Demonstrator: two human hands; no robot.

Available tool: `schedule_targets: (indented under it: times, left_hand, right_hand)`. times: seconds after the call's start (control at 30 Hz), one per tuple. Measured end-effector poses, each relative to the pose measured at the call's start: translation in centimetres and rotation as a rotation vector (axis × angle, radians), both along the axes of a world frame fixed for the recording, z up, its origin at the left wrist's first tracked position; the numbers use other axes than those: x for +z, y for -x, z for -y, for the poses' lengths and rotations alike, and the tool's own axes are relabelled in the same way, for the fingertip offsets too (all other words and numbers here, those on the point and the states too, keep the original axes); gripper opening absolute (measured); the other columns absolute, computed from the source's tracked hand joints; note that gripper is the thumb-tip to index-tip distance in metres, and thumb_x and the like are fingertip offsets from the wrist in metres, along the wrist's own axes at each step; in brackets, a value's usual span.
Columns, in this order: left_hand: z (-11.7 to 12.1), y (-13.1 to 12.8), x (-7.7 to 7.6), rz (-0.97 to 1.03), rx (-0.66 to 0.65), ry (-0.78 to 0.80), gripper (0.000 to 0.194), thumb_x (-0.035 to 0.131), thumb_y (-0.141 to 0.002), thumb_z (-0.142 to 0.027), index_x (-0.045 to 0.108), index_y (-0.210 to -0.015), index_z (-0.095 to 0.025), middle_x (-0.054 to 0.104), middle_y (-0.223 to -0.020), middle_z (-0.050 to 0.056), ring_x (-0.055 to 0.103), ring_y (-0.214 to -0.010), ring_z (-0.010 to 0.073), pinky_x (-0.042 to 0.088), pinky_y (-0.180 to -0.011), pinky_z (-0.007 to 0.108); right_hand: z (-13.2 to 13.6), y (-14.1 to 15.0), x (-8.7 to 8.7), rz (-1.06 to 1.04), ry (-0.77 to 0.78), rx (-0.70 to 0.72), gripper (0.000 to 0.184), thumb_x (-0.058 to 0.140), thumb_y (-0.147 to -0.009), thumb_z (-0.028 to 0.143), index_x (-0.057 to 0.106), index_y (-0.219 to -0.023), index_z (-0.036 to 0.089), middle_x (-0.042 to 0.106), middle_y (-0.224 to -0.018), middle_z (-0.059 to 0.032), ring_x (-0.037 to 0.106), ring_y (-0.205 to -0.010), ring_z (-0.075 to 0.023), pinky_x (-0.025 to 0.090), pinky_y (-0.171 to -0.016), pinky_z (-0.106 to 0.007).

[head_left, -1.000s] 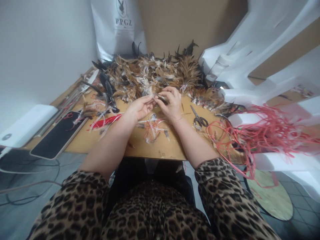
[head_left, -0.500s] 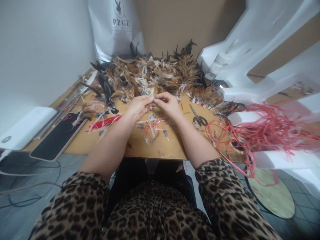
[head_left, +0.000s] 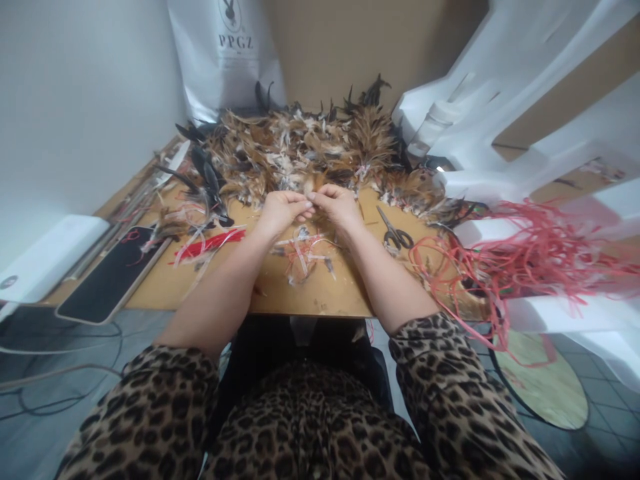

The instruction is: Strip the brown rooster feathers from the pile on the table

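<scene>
Brown table (head_left: 270,290) is set before a brown wall (head_left: 330,53), with a feather pile (head_left: 295,143) heaped across its far side. At the near edge of the pile, the left hand (head_left: 284,210) and the right hand (head_left: 341,205) are brought together, thumbs and forefingers closed. A small brown tuft (head_left: 319,180) is located at the fingertips and is judged to be pinched by both; its lower end is covered.

Risks are noted as follows. 1: the tuft may be lost in the pile if the pinch is loosened, since its colour is nearly matched there. 2: the scraps (head_left: 303,255) between the forearms may be dragged if a wrist is lowered. 3: the scissors (head_left: 394,230), placed near the right forearm (head_left: 395,287), may be knocked by a sideways sweep. 4: the phone (head_left: 113,270) appears to overhang the front edge and may be tipped off if bumped. 5: the red ribbon (head_left: 530,257) is trailed over the edge, so a sleeve (head_left: 450,373) may be snagged.

2 containers are recorded. The white bag (head_left: 230,73) is stood at the back left; no contents can be seen. The bottle (head_left: 435,127) is found at the back right; its contents cannot be made out.
</scene>
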State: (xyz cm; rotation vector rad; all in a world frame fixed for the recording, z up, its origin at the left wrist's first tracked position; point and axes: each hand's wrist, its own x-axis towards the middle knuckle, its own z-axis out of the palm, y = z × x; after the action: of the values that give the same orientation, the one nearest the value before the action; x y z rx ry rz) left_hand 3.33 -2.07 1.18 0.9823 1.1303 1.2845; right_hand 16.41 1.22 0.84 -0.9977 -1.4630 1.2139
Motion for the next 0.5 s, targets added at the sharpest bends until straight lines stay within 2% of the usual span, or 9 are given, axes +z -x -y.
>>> schedule_targets:
  times: [0.17,0.27,0.33,0.5]
  left_hand:
    - [-0.1,0.4,0.0,0.097,0.032,0.036,0.01,0.072,-0.065,-0.014,0.065,-0.07,-0.009,0.068,-0.064,0.007,0.059,-0.05,0.0066,0.045,-0.049,0.014]
    - [-0.3,0.8,0.2,0.15,0.076,0.043,0.011,0.071,-0.066,-0.015,0.064,-0.07,-0.009,0.068,-0.067,0.007,0.059,-0.051,0.0058,0.045,-0.048,0.013]
    - [-0.4,1.1,0.2,0.19,0.104,0.053,0.011,0.071,-0.067,-0.015,0.063,-0.071,-0.009,0.068,-0.067,0.006,0.059,-0.051,0.0055,0.044,-0.047,0.012]
    - [-0.8,1.7,0.0,0.25,0.144,0.059,0.011,0.07,-0.068,-0.014,0.062,-0.074,-0.009,0.068,-0.067,0.005,0.059,-0.051,0.0052,0.042,-0.045,0.011]
  right_hand:
    - [-1.5,-2.1,0.1,0.112,-0.055,0.069,0.023,0.068,-0.063,0.036,0.064,-0.07,0.015,0.063,-0.065,0.0006,0.052,-0.06,-0.0092,0.042,-0.061,-0.023]
    - [-2.7,-4.3,0.0,0.404,-0.146,0.072,0.016,0.068,-0.061,0.027,0.066,-0.065,0.012,0.063,-0.062,-0.0009,0.052,-0.059,-0.0098,0.04,-0.061,-0.024]
    - [-3.2,-5.4,-0.1,0.586,-0.151,0.084,0.012,0.066,-0.062,0.023,0.067,-0.064,0.012,0.063,-0.061,-0.0014,0.051,-0.058,-0.0098,0.039,-0.06,-0.024]
    - [-3.1,-5.6,-0.4,0.769,-0.165,0.133,0.014,0.064,-0.063,0.019,0.07,-0.074,0.013,0.067,-0.068,-0.0016,0.053,-0.059,-0.0097,0.039,-0.06,-0.022]
